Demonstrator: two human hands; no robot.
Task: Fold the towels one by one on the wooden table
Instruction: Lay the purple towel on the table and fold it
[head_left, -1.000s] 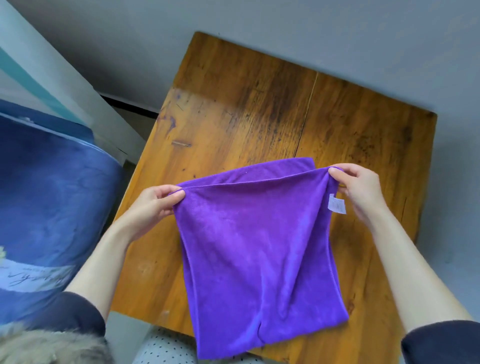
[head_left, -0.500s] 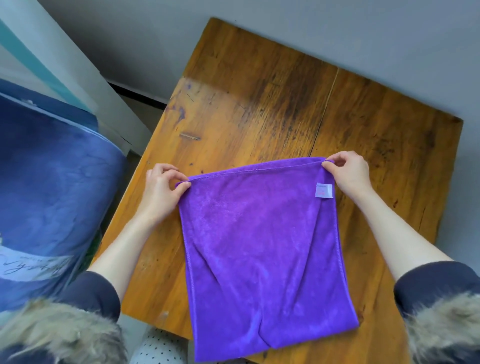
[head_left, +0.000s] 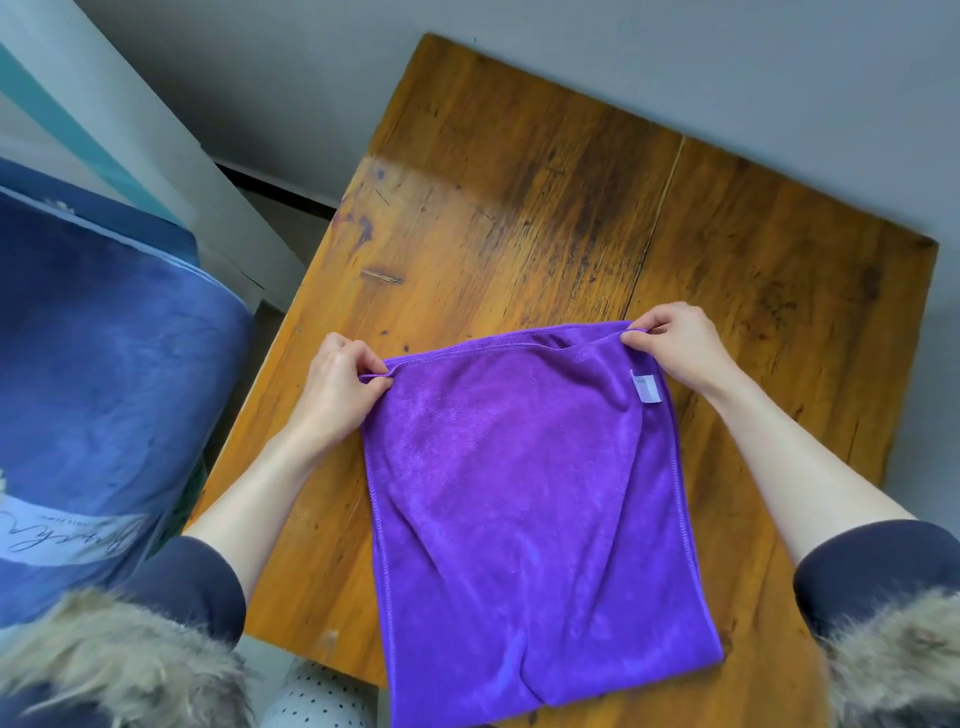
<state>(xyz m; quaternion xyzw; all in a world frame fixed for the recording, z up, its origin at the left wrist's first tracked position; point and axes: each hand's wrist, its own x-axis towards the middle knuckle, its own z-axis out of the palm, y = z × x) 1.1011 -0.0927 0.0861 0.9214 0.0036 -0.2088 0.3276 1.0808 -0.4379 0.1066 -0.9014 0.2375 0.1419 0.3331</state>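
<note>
A purple towel (head_left: 524, 509), folded double, lies on the wooden table (head_left: 545, 208) with its near end hanging over the front edge. A small white label (head_left: 645, 388) shows near its far right corner. My left hand (head_left: 337, 395) pinches the far left corner. My right hand (head_left: 680, 348) pinches the far right corner, with the two layers slightly apart along the far edge.
A blue blanket with white script (head_left: 98, 395) lies to the left of the table. A grey wall (head_left: 571, 47) runs behind it. Fur-trimmed cuffs (head_left: 119, 670) of dark sleeves show at the bottom corners. A dotted white fabric (head_left: 311, 701) sits below the front edge.
Both hands have lowered the towel's far edge onto the table and drawn it flatter. The view has shifted a little.
</note>
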